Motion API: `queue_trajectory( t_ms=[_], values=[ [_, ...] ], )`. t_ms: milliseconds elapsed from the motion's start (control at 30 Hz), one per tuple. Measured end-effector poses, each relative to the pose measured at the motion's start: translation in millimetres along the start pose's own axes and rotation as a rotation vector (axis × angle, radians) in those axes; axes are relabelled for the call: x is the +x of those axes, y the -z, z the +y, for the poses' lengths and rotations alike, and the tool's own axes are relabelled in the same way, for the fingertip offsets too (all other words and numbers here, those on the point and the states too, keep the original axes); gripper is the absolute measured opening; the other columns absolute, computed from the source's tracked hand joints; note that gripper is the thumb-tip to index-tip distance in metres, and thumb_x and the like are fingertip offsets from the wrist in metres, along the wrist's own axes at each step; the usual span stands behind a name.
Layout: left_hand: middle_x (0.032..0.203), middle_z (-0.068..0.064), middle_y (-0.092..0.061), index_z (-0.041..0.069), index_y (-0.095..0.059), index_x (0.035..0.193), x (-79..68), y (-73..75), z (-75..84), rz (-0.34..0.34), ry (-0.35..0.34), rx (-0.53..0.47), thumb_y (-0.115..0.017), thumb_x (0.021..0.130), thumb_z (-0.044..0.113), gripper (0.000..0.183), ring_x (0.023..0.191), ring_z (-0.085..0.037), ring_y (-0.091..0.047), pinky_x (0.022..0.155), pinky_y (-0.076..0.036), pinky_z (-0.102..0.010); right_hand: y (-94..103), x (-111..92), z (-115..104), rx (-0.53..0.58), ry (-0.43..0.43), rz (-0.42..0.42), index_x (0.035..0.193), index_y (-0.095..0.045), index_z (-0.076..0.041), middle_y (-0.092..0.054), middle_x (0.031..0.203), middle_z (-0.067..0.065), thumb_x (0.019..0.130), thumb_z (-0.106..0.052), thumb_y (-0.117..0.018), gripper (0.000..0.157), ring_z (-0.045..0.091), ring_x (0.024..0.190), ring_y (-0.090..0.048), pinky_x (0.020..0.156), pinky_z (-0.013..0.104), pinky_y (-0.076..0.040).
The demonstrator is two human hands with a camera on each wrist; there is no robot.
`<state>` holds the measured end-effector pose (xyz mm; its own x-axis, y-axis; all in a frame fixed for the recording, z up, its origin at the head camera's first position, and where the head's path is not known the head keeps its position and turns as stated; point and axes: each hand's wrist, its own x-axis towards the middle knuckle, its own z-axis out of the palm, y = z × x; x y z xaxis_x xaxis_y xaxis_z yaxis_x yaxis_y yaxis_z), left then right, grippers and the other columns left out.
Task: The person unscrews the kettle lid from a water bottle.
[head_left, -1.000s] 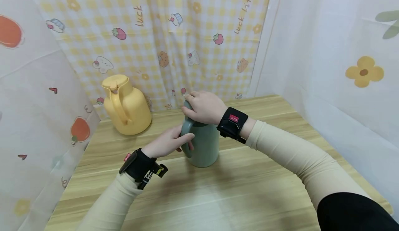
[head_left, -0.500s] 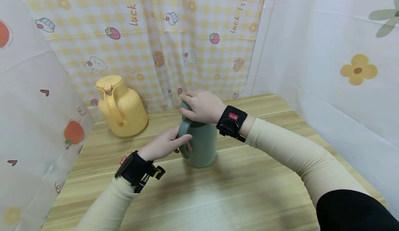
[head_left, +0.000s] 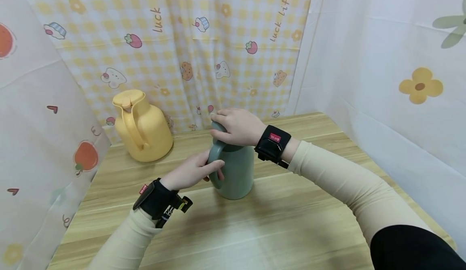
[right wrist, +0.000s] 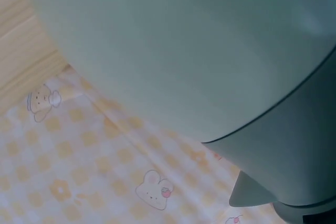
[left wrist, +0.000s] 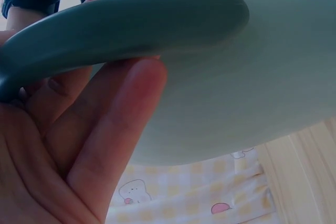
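Observation:
A green thermos jug [head_left: 238,175] stands upright on the wooden table in the head view. My left hand [head_left: 189,171] holds its handle [left wrist: 131,24], fingers curled through the loop and thumb over the outside. On top, my right hand [head_left: 240,127] grips the lid [head_left: 217,127], its fingers bent over the near-left side. Most of the lid is hidden beneath that hand. In the right wrist view the jug's body [right wrist: 157,51] and pointed spout [right wrist: 252,190] show, while the hand itself is out of sight.
Back left on the table [head_left: 291,205] stands a yellow thermos jug [head_left: 151,132], its handle turned towards me. A checked curtain [head_left: 204,47] hangs close behind both jugs. White printed curtains border the left and right sides.
The head view has shifted a little. Both hands keep their places on the green thermos jug, which stays where it was.

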<state>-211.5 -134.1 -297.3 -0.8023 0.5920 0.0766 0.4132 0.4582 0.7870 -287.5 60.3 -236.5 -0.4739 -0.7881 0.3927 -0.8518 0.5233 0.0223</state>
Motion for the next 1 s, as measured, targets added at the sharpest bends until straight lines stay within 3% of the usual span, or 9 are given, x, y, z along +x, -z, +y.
queue_trajectory(
  t_ms=[567, 1000],
  values=[
    [0.085, 0.004, -0.070, 0.006, -0.060, 0.106, -0.3, -0.1, 0.9, 0.005, -0.028, -0.008, -0.048, 0.103, 0.031, 0.028, 0.084, -0.018, -0.061, 0.069, -0.052, -0.040, -1.5, -1, 8, 0.055, 0.060, 0.016, 0.129, -0.062, -0.004, -0.060, 0.129, 0.015, 0.097, -0.035, -0.053, 0.045, 0.027, 0.120, -0.056, 0.098, 0.037, -0.045],
    [0.084, 0.005, -0.069, 0.007, -0.062, 0.105, -0.2, -2.0, -0.2, 0.020, -0.041, 0.000, -0.046, 0.104, 0.031, 0.029, 0.083, -0.018, -0.060, 0.070, -0.051, -0.038, -2.4, -1, 14, 0.145, 0.107, 0.059, 0.124, -0.066, -0.006, -0.062, 0.127, 0.014, 0.093, -0.034, -0.058, 0.043, 0.025, 0.115, -0.060, 0.087, 0.033, -0.051]
  ],
)
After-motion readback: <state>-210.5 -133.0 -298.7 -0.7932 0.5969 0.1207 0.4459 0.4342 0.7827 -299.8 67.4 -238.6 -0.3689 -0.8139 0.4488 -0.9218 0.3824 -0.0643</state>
